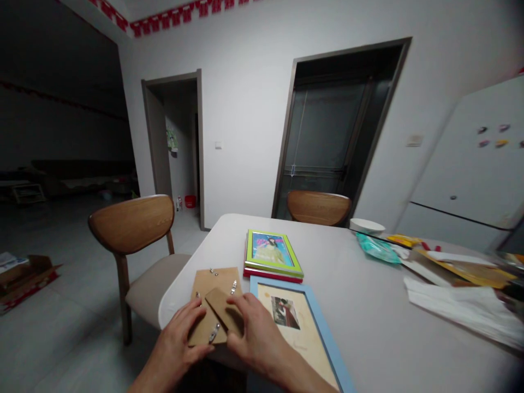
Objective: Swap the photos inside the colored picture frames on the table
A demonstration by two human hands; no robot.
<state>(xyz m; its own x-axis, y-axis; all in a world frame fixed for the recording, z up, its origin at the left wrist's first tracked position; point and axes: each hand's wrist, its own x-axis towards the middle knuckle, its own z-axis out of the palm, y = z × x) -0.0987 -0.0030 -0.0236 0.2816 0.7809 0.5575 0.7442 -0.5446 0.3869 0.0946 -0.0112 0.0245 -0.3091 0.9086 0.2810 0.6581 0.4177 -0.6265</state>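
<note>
A brown picture-frame back (219,274) lies near the table's left front edge, with small metal clips around its sides. A brown stand flap (223,305) sits at a slant over its middle. My left hand (178,333) grips the back's left side, fingers on top and thumb at the near edge. My right hand (256,333) is closed on the flap's right side, thumb low and fingertips above. A light-blue picture frame (315,305) holding a small photo lies face up just right, partly under my right forearm. Beyond it, a lime-green picture frame (292,254) rests on a red one (274,277).
On the white table (360,316), a teal packet (376,248), a white bowl (367,226), white paper (454,305) and yellow packaging (470,267) lie to the right. Wooden chairs stand at the left (135,224) and far side (318,207). A cardboard box (30,278) is on the floor.
</note>
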